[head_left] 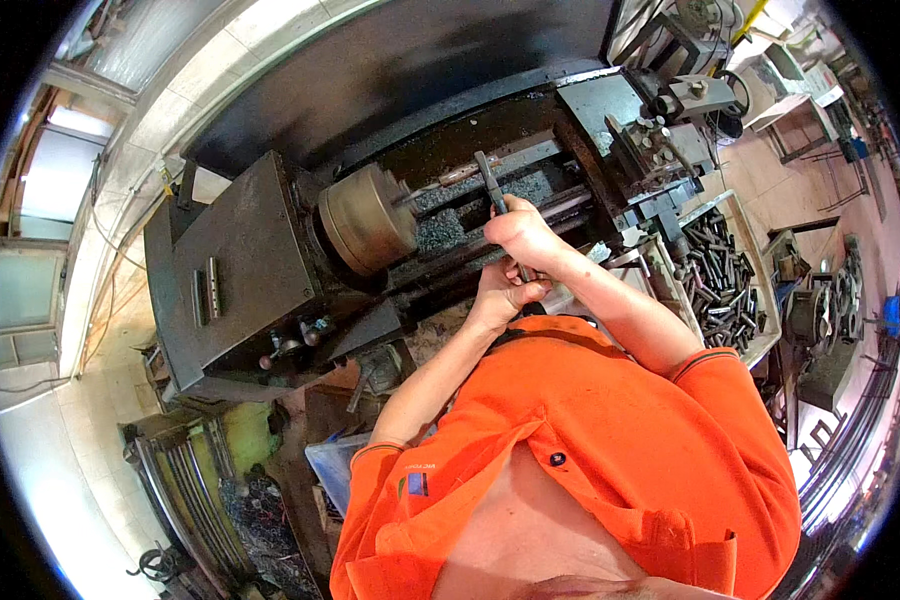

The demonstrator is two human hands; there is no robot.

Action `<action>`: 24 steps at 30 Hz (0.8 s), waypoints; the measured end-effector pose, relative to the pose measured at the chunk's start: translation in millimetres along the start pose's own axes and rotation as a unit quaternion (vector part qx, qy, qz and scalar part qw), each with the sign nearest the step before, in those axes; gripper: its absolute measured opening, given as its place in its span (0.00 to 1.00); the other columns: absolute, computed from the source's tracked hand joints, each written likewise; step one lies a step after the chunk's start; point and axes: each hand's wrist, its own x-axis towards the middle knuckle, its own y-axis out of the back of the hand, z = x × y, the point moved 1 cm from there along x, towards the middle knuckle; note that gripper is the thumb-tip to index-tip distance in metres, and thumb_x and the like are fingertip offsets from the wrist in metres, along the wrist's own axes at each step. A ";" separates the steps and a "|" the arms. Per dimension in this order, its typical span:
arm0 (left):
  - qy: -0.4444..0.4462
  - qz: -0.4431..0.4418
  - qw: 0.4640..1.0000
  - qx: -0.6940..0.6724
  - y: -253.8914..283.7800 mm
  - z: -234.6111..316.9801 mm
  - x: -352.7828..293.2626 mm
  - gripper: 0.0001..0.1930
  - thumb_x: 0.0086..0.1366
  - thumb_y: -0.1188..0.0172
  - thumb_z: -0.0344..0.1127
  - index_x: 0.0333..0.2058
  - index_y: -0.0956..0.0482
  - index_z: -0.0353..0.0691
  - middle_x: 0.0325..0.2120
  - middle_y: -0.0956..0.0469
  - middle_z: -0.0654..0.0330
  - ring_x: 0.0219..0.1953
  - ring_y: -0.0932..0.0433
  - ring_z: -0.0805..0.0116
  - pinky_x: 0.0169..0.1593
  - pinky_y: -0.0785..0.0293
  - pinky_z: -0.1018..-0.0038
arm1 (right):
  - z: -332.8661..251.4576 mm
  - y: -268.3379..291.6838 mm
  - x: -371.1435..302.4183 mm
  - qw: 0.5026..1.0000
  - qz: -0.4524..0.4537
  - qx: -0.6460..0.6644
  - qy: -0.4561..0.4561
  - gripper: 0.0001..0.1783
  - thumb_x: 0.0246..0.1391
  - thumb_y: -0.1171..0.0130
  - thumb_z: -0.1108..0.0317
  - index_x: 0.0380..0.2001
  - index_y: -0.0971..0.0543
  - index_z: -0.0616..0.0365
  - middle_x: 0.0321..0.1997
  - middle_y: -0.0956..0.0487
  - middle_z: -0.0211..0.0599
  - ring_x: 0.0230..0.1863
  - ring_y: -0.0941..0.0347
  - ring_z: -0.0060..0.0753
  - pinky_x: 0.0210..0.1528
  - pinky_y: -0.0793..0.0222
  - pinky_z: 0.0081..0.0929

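Right hand (525,232) grips a metal bar (489,180) midway, left hand (508,296) its near end — probably for steadiness — near the lathe chuck (367,220).

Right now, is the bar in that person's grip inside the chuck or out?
Out: the right hand grips the bar, and its bare far end shows right of the chuck.

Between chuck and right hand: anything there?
Yes, grey metal chips, heaped in the lathe bed between the chuck and the right hand; head view shows it.
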 end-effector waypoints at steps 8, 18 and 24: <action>0.019 0.030 0.999 0.013 5.4 5.6 -7.5 0.14 0.40 0.31 0.32 0.23 0.28 0.36 0.18 0.30 0.65 0.21 0.29 0.77 0.28 0.30 0.80 | 11.7 -15.0 10.7 0.995 0.000 -0.071 0.068 0.10 0.36 0.48 0.69 0.25 0.34 0.62 0.20 0.35 0.32 0.25 0.40 0.24 0.27 0.41 0.23; 0.005 0.011 1.000 0.020 20.5 -12.0 -3.1 0.15 0.41 0.30 0.29 0.25 0.29 0.35 0.23 0.29 0.66 0.26 0.29 0.78 0.29 0.31 0.81 | -0.2 -11.8 4.6 0.997 -0.026 -0.055 0.037 0.11 0.37 0.48 0.70 0.26 0.33 0.64 0.20 0.33 0.35 0.23 0.37 0.26 0.24 0.39 0.27; -0.002 0.018 0.999 -0.035 -4.3 -14.7 2.4 0.15 0.41 0.31 0.28 0.26 0.29 0.34 0.25 0.28 0.66 0.27 0.29 0.77 0.31 0.31 0.80 | 17.5 7.1 11.2 0.998 0.002 -0.031 0.059 0.10 0.36 0.47 0.70 0.25 0.34 0.60 0.19 0.35 0.29 0.22 0.41 0.21 0.22 0.42 0.24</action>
